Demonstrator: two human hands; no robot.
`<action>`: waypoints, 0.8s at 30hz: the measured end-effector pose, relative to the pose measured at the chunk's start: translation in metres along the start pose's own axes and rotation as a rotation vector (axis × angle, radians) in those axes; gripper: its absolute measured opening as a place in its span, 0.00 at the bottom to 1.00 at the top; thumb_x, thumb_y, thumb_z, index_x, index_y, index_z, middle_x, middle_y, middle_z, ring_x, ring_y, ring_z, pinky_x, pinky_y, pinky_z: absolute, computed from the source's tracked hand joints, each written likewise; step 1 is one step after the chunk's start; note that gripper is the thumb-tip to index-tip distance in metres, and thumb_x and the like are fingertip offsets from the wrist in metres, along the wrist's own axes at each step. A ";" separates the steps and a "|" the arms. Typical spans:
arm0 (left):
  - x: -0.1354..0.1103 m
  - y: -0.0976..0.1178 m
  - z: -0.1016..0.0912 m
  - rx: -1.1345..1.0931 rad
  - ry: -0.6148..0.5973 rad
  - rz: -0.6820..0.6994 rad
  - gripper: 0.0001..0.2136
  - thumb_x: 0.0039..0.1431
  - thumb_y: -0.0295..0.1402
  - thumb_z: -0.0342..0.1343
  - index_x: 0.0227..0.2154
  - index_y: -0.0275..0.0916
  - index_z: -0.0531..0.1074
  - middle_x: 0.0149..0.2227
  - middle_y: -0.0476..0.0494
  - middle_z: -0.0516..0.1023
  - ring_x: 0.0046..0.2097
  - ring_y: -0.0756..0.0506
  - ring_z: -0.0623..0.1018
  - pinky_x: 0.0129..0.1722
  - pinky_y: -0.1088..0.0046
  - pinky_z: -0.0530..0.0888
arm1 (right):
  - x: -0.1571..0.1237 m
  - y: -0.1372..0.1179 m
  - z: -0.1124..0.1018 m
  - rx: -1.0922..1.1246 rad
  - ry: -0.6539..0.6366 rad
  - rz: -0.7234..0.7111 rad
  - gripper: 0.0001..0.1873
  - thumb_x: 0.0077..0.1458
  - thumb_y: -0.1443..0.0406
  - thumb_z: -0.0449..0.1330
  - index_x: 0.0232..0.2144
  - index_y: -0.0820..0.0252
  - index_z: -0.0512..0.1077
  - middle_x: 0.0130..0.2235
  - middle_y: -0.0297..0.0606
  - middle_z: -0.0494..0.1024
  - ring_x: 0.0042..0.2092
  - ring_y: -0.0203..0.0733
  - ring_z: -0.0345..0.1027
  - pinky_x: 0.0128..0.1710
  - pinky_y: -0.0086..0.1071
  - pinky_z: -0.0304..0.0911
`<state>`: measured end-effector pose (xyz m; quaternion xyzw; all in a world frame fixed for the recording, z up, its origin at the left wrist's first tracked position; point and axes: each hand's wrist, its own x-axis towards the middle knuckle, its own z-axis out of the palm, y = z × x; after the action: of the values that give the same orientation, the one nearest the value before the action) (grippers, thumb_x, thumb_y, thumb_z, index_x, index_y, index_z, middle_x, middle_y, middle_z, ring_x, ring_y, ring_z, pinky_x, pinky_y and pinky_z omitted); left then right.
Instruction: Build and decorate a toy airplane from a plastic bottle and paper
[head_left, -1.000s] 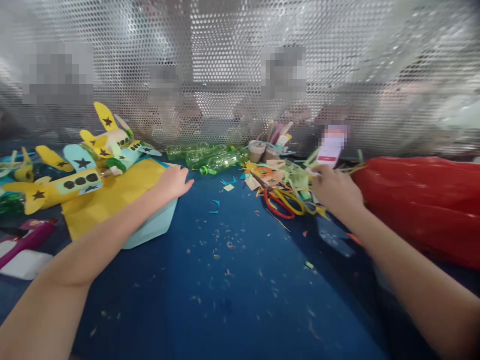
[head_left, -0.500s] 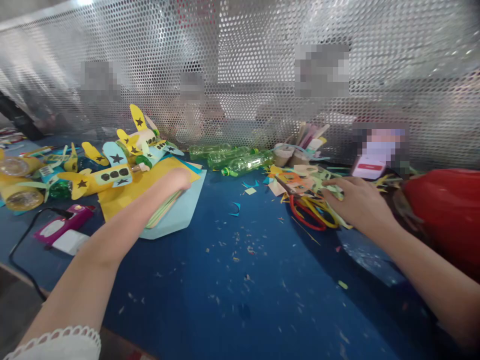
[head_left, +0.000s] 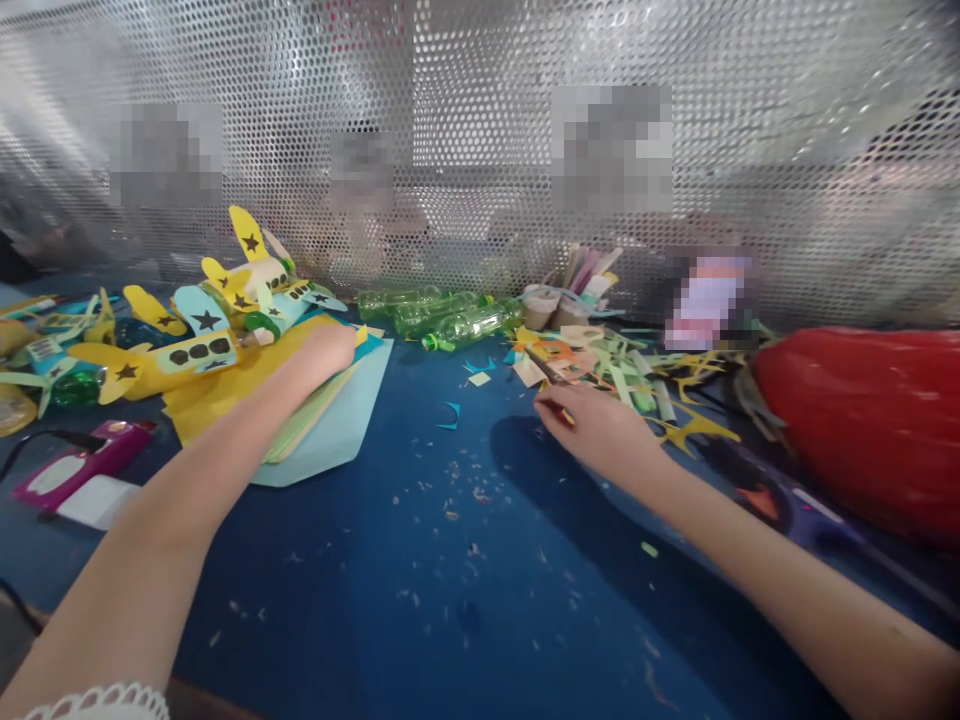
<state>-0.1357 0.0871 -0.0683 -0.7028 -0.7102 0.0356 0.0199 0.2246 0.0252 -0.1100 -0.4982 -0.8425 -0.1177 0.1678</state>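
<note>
My left hand (head_left: 324, 350) lies on a stack of coloured paper sheets (head_left: 337, 425), yellow on top and light blue beneath, with its fingers curled over the stack's far edge. My right hand (head_left: 596, 425) is closed low over the blue table (head_left: 465, 600) at the edge of a pile of paper scraps (head_left: 637, 365). The thin dark blades of the scissors (head_left: 544, 367) stick out up and to the left from under its fingers. The scissors' handles are hidden under the hand.
Bottle-and-paper toy planes (head_left: 195, 345) with black stars stand at the left. Green plastic bottles (head_left: 450, 322) and paper cups (head_left: 541, 303) line the perforated metal screen (head_left: 480, 150), with people behind it. A red bag (head_left: 862, 420) lies right, a pink tool (head_left: 82, 465) left.
My right hand left the phone by the screen, crossed the scrap pile and came down to the left over the red-handled scissors, which it now covers. My left hand stayed on the paper stack.
</note>
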 end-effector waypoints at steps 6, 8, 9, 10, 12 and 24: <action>-0.012 -0.007 -0.016 0.079 0.018 -0.028 0.33 0.54 0.18 0.44 0.64 0.42 0.52 0.41 0.37 0.77 0.39 0.42 0.78 0.34 0.73 0.68 | -0.006 -0.012 0.005 -0.041 -0.001 -0.110 0.14 0.61 0.62 0.49 0.35 0.57 0.75 0.33 0.36 0.82 0.33 0.42 0.76 0.30 0.31 0.63; -0.014 -0.008 -0.018 0.083 0.010 0.009 0.31 0.55 0.18 0.42 0.62 0.46 0.57 0.42 0.39 0.76 0.40 0.43 0.77 0.34 0.74 0.66 | -0.006 -0.012 0.006 -0.034 0.004 -0.128 0.14 0.62 0.62 0.49 0.35 0.57 0.75 0.33 0.36 0.82 0.34 0.41 0.76 0.30 0.31 0.63; -0.015 -0.009 -0.019 0.086 0.009 0.024 0.30 0.56 0.19 0.41 0.61 0.47 0.58 0.43 0.39 0.76 0.40 0.43 0.77 0.34 0.74 0.66 | -0.006 -0.011 0.006 -0.029 0.006 -0.134 0.14 0.62 0.62 0.49 0.35 0.57 0.75 0.33 0.37 0.82 0.35 0.41 0.76 0.30 0.31 0.63; -0.015 -0.009 -0.019 0.089 0.009 0.034 0.28 0.57 0.19 0.40 0.60 0.47 0.60 0.44 0.38 0.75 0.41 0.43 0.76 0.35 0.74 0.66 | -0.006 -0.011 0.007 -0.023 0.007 -0.142 0.15 0.62 0.63 0.49 0.35 0.57 0.75 0.34 0.37 0.82 0.35 0.41 0.76 0.30 0.31 0.64; -0.014 -0.008 -0.018 0.096 0.000 0.037 0.26 0.60 0.21 0.39 0.59 0.47 0.61 0.47 0.37 0.72 0.41 0.42 0.76 0.36 0.72 0.66 | -0.006 -0.010 0.008 -0.019 0.010 -0.161 0.15 0.62 0.63 0.48 0.35 0.58 0.75 0.34 0.38 0.81 0.35 0.42 0.75 0.31 0.32 0.64; -0.017 -0.004 -0.028 0.071 -0.242 0.018 0.27 0.53 0.39 0.59 0.56 0.41 0.63 0.47 0.40 0.76 0.42 0.40 0.76 0.37 0.73 0.67 | -0.008 -0.008 0.013 -0.067 -0.006 -0.229 0.17 0.64 0.62 0.47 0.36 0.58 0.75 0.35 0.39 0.79 0.36 0.42 0.74 0.33 0.32 0.63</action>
<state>-0.1369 0.0709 -0.0393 -0.6987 -0.6993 0.1453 -0.0415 0.2194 0.0199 -0.1252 -0.4043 -0.8900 -0.1628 0.1340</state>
